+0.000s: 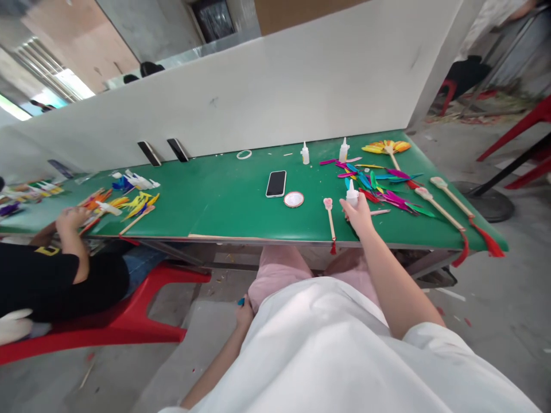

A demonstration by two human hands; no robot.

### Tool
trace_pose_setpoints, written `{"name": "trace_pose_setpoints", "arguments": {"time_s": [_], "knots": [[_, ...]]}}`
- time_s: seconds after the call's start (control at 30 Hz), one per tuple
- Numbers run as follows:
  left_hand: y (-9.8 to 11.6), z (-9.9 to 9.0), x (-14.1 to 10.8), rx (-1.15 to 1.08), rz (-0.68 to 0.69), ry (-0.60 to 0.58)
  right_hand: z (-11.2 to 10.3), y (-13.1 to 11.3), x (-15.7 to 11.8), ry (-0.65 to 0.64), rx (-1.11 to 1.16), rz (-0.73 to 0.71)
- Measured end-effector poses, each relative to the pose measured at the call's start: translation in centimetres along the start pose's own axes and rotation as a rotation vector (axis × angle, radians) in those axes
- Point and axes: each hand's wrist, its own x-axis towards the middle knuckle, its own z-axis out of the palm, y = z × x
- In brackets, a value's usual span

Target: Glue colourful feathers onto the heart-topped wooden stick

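My right hand (359, 215) is wrapped round a small white squeeze bottle (352, 195) with a pointed nozzle, standing upright at the table. Low beside my thigh, my left hand (245, 314) is closed, and a teal tip like a feather's (241, 302) pokes out of it. Just left of the right hand lies a wooden stick (330, 221) with a pinkish pad on top and a red tassel below. Loose coloured feathers (387, 198) are heaped beyond and right of that hand. Two more tasselled sticks (445, 212) lie at the right end.
On the green table (224, 201) are a phone (276, 183), a round white lid (293, 199), two more bottles (344, 150) and a yellow feather fan (387, 147). A white partition (275, 92) runs behind. At the left, a co-worker's hand (71, 218) handles feathers, near a red chair (129, 312).
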Motion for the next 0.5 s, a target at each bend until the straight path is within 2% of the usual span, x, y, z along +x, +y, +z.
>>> {"name": "trace_pose_setpoints", "arguments": {"time_s": [0.1,0.23,0.37,0.5], "knots": [[-0.9,-0.1,-0.3,-0.248,-0.002,-0.137,0.0,0.0,0.0,-0.002,-0.006,0.013],[-1.0,0.2,-1.5,-0.526,0.076,-0.205,-0.1,0.1,0.1,0.001,-0.004,0.018],[-0.8,0.4,-1.9,-0.656,0.161,-0.209,-0.1,0.0,0.1,0.007,-0.023,0.009],[-1.7,0.3,-1.0,-0.700,0.189,-0.195,0.0,-0.3,0.0,0.014,-0.057,0.038]]}}
